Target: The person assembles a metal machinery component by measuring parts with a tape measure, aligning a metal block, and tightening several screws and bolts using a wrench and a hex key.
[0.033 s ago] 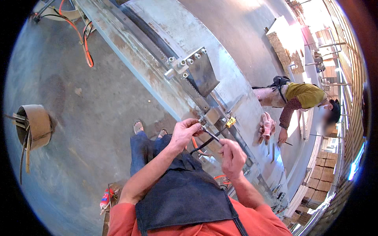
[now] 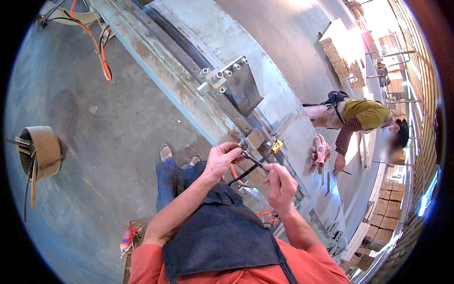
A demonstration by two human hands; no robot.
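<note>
My right hand [image 2: 281, 185] is closed round one end of a slim dark metal hand tool [image 2: 254, 161], whose exact kind I cannot make out. Its other end reaches the fingertips of my left hand [image 2: 222, 160]. That hand is pinched beside a small bolt at the near edge of a metal block [image 2: 255, 138] on the machine rail; what sits between its fingers is hidden. A yellow tag [image 2: 277, 146] sits just beyond the block. Farther up the rail is a bracket plate [image 2: 242, 87] with several socket-head bolts [image 2: 218, 75].
Pinkish work gloves [image 2: 321, 150] and L-shaped rods [image 2: 327, 183] lie on the pale metal surface to the right. A co-worker [image 2: 364, 115] leans there, holding a thin rod. Orange hoses [image 2: 105, 64] hang at upper left. A brown drum [image 2: 46, 152] with strips stands on the floor.
My right hand has shifted slightly and the tool has turned a little between my hands. My left hand stays at the same bolt.
</note>
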